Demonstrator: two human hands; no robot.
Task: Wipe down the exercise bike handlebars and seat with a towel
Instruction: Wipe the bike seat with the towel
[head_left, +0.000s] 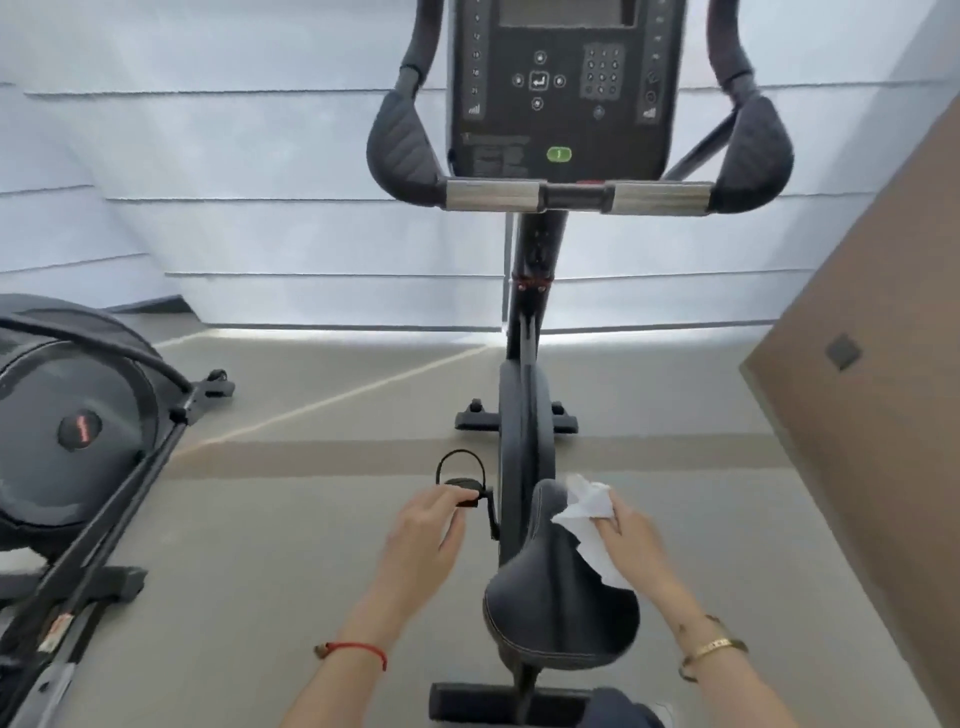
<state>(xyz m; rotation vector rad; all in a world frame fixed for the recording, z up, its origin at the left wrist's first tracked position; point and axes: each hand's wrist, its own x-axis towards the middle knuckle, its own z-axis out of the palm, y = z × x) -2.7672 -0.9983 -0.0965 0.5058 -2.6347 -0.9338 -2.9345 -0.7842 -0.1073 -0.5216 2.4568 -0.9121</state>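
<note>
A black exercise bike stands in front of me. Its black padded seat is low in the view, and its handlebars, with two metal grip sections and black curved ends, are near the top under a dark console. My right hand grips a crumpled white towel that rests against the right side of the seat's nose. My left hand hovers to the left of the seat, above the floor near the pedal, with fingers loosely curled and nothing in it.
Another black exercise machine with a round flywheel cover and long bars stands at the left. A brown wall panel runs along the right. Grey floor lies between the machines. Pale blinds cover the wall behind the bike.
</note>
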